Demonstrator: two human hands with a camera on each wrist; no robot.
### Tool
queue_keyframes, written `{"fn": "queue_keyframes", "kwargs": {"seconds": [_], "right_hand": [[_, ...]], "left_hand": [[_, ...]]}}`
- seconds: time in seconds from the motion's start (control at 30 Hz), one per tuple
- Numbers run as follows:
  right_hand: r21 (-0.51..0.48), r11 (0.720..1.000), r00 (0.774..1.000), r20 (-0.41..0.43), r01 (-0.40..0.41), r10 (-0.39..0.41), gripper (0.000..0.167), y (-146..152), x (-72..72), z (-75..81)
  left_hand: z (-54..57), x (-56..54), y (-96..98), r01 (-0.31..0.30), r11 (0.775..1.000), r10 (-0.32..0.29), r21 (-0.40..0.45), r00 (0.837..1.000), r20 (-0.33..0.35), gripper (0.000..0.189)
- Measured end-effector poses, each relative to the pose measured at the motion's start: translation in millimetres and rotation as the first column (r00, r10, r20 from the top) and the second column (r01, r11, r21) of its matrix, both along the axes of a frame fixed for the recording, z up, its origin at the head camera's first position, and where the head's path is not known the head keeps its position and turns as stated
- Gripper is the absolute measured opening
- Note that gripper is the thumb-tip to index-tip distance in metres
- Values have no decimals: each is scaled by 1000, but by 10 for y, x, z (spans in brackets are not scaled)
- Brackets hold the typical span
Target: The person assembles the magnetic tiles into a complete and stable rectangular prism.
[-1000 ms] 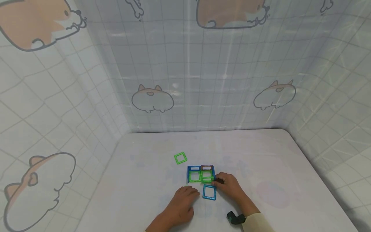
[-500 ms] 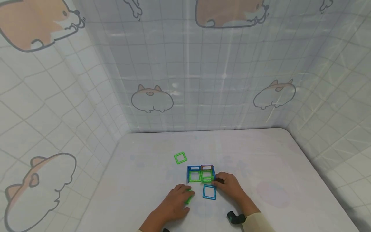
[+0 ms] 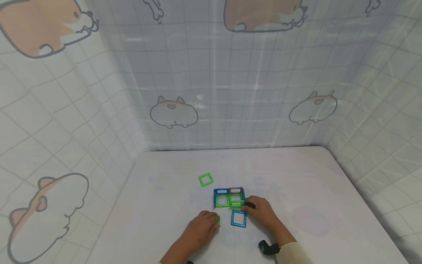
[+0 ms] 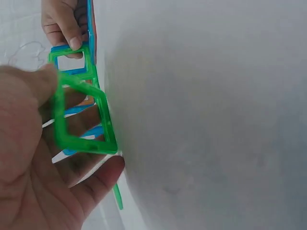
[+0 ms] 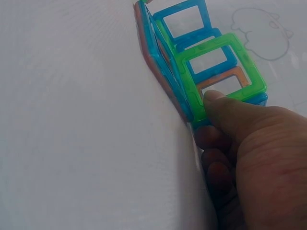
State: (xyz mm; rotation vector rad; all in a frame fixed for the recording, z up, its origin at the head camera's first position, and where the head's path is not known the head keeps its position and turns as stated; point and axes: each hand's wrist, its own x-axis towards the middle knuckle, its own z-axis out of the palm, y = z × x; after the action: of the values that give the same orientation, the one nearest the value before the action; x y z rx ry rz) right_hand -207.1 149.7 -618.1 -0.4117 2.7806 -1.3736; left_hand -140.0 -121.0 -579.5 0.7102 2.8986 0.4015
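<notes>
In the head view my left hand [image 3: 202, 229] is in front of a low box of square magnetic tiles [image 3: 222, 207]. It holds a loose green magnetic tile [image 4: 108, 122], pinched between thumb and fingers in the left wrist view. From above, only a sliver of that tile shows past the fingers. My right hand [image 3: 262, 211] grips the box at its near right corner. The thumb lies on an upright green tile [image 5: 259, 79] of the box, with the other fingers low beside it. Blue, green and orange-brown frames make up the box.
A flat blue tile [image 3: 238, 225] lies between the hands, just in front of the box. Another green tile [image 3: 201, 179] lies behind it to the left. Patterned curtains [image 3: 244, 121] surround the white table [image 3: 296, 168] at the back and sides.
My left hand has moved a little left, away from the box's front. Green tile edges now show at its fingers, more visible half a second ago. My right hand keeps its place.
</notes>
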Motion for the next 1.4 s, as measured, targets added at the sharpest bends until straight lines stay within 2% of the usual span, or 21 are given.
{"fn": "queue_keyframes", "kwargs": {"seconds": [0.17, 0.33, 0.43, 0.57, 0.67, 0.77, 0.93, 1.0, 1.07, 1.17, 1.33, 1.4], "right_hand": [[7, 1000, 1000, 6, -2, 2, 11, 11, 6, 16], [19, 1000, 1000, 2, 0, 0, 11, 15, 1, 11], [19, 1000, 1000, -6, -2, 2, 11, 16, -3, 7], [7, 1000, 1000, -18, -6, 7, 9, 18, -5, -8], [-2, 1000, 1000, -24, -7, 7, 9, 17, -5, -17], [-5, 1000, 1000, -28, -7, 7, 9, 14, -4, -25], [5, 1000, 1000, -25, 1, -1, 8, 14, -4, -30], [6, 1000, 1000, -20, 3, -2, 8, 18, -4, -26], [3, 1000, 1000, -22, -3, 3, 8, 22, -2, -22], [2, 1000, 1000, -26, -12, 12, 8, 20, -2, -31], [12, 1000, 999, -42, -10, 11, 7, 18, -9, -35], [16, 1000, 998, -53, -14, 15, 7, 18, -13, -27]], "left_hand": [[14, -23, 37, -55, 995, 52, 81, 998, 38, 29], [74, -35, 90, -123, 991, 117, 56, 987, 107, 31], [95, -32, 105, -134, 990, 128, 43, 984, 121, 31], [83, -37, 85, -138, 987, 129, 83, 985, 112, 30], [40, -58, 38, -137, 977, 128, 162, 990, 64, 27], [-25, -92, -22, -170, 946, 165, 275, 985, 41, 25], [-121, -135, -104, -253, 839, 230, 482, 967, 106, 27], [-143, -141, -126, -243, 815, 216, 526, 970, 112, 30], [-175, -147, -146, -218, 813, 198, 541, 975, 96, 31], [-200, -143, -181, -183, 821, 155, 541, 983, 97, 30], [-212, -138, -220, -181, 820, 98, 543, 979, 179, 33], [-210, -142, -227, -182, 817, 96, 547, 979, 182, 35]]}}
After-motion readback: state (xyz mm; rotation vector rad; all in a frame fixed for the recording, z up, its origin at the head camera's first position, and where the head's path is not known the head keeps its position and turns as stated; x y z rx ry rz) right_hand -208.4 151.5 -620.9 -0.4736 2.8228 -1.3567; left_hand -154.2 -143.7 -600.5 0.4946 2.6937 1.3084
